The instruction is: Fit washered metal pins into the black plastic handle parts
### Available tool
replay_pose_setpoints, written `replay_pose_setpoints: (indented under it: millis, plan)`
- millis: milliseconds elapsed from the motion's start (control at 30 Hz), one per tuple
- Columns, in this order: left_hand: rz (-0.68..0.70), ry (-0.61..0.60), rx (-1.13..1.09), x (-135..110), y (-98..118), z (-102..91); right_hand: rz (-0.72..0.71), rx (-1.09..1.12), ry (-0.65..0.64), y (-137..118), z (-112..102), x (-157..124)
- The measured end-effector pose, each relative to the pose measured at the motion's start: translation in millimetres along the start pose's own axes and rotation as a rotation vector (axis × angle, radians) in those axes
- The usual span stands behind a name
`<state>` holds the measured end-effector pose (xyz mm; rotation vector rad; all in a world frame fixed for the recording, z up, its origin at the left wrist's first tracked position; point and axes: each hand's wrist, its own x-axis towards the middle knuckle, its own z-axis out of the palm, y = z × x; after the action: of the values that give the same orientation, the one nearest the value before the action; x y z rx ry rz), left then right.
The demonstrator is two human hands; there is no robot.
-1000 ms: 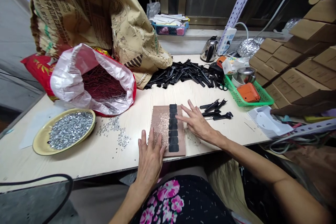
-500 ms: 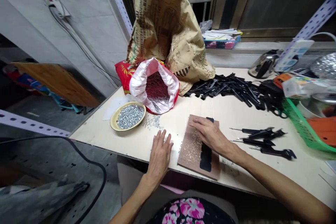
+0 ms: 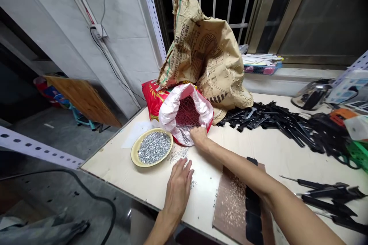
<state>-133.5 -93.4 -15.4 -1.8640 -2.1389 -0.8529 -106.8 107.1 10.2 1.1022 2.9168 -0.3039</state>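
Note:
My right hand (image 3: 199,136) reaches to the mouth of a red bag with a white inside (image 3: 169,111), its fingers curled by the lower rim. Dark red and silvery thin pieces (image 3: 188,111) fill the bag; whatever the fingertips grip is hidden. Resting on the table, my left hand (image 3: 178,183) lies with fingers extended beside small loose shiny metal bits (image 3: 178,154). A yellow dish (image 3: 134,157) heaped with similar metal bits stands just beyond it. Under my right forearm is a brown board (image 3: 220,214) with a row of black flat pieces (image 3: 253,214) and scratched patches.
A large brown paper sack (image 3: 227,61) stands behind the red bag. Black plastic parts (image 3: 267,118) are piled along the back right, near a kettle (image 3: 312,93). Several black-handled tools (image 3: 330,195) lie at the right. The table's left edge borders the floor.
My right hand has left the board and moved up and left to the bag's mouth, its fingers now curled. My left hand stays on the table. The camera view has shifted.

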Motion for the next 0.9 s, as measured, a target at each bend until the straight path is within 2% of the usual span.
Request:
replay_pose_setpoints:
  millis: [167, 267, 400, 500, 633, 767, 900]
  plan:
    - [0.019, -0.001, -0.018, 10, -15, 8.9, -0.004, -0.002, 0.005, 1, 15, 1]
    - [0.029, -0.011, -0.023, 14, -16, 18.4, -0.04, 0.017, 0.036, 3, 10, 6]
    - [0.071, -0.037, -0.057, 18, -6, 29.7, 0.001, 0.032, 0.094, -5, 1, 34]
    - [0.107, -0.032, -0.08, 17, -4, 34.3, 0.032, 0.072, 0.024, -4, -2, 63]
    - [0.115, -0.015, -0.097, 15, -19, 39.7, 0.008, 0.146, -0.088, 13, 2, 87]
    - [0.069, -0.083, -0.129, 9, -32, 46.4, -0.052, 0.181, -0.046, 21, 8, 80]
    - [0.008, -0.189, -0.154, 8, -33, 55.7, -0.09, 0.184, 0.029, 13, 16, 65]
